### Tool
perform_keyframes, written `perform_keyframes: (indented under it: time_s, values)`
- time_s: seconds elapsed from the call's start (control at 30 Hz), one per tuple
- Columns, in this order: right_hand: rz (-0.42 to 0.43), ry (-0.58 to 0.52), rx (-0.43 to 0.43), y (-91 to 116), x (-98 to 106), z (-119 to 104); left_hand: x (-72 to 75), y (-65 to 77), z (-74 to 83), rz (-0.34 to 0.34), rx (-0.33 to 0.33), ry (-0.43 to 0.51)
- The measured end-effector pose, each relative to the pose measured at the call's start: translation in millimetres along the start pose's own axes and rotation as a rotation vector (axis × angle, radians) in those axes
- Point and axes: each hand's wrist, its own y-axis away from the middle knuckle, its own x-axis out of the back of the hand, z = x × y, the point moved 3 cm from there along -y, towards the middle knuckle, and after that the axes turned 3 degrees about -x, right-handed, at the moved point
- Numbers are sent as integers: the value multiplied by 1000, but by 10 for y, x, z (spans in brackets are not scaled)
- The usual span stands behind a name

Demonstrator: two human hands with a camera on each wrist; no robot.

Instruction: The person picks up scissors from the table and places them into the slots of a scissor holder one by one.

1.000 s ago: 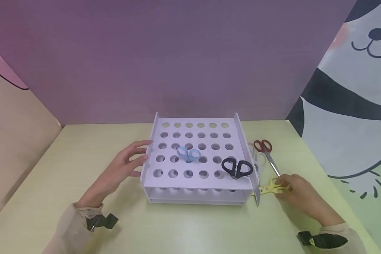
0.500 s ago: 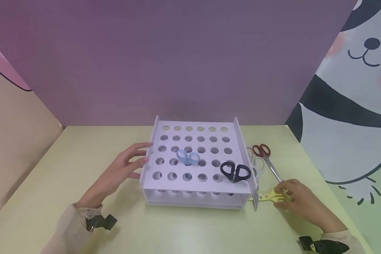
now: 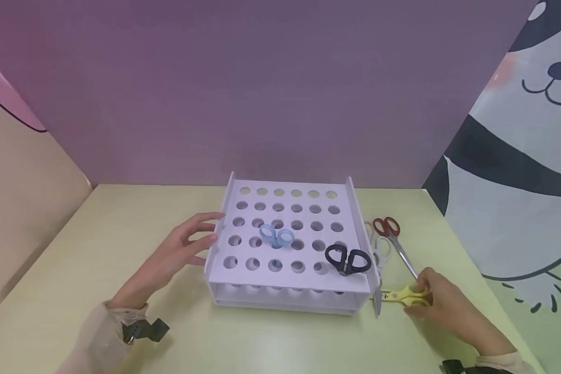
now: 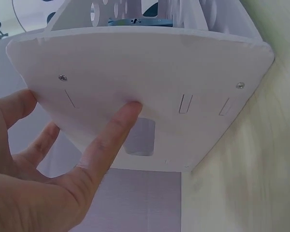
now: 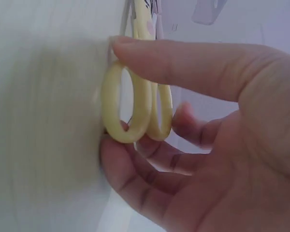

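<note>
Beside a white rack [image 3: 280,282] with rows of round holes, my left hand [image 3: 179,249] touches its left side with extended fingers. In the left wrist view, the thumb presses flat on the side panel [image 4: 135,63]. To the right of the rack, my right hand [image 3: 449,306] holds yellow scissors [image 3: 397,295] by the handles. The right wrist view has thumb and fingers on opposite sides of the yellow loops [image 5: 144,99], close to the table. Blue-handled scissors [image 3: 275,240] and black-handled scissors [image 3: 344,264] stand in rack holes, handles up.
Red-handled scissors [image 3: 403,254] lie on the table, blades toward my right hand. White-handled scissors [image 3: 378,254] lie against the rack's right side, partly hidden by it. A metal blade [image 3: 377,306] sticks out by the rack's front right corner. A purple wall [image 3: 280,104] stands behind the table.
My right fingers and thumb have shifted slightly about the yellow handles. The left hand stays on the rack, and the head view has tilted a little.
</note>
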Motion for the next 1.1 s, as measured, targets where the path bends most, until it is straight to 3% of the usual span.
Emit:
perform_keyframes:
  time_s: [0.2,0.33,0.57,0.7,0.93,1.1]
  values:
    - [10,14,44,40,13,15,-12,-3,-40,4,1,9]
    - [13,-33,71,59,16,39,-16,-3,-49,1,-4,10]
    - [-23,-334,214,60,165,52,-8,0,-33,7,-6,3]
    - [-23,-412,177,96,270,-6,-9,-10,-18,7,-2,5]
    - [124,-400,117,147,376,-116,-7,-1,-16,9,10,-7]
    - [177,-399,80,189,412,-161,-2,-11,-22,0,5,-5]
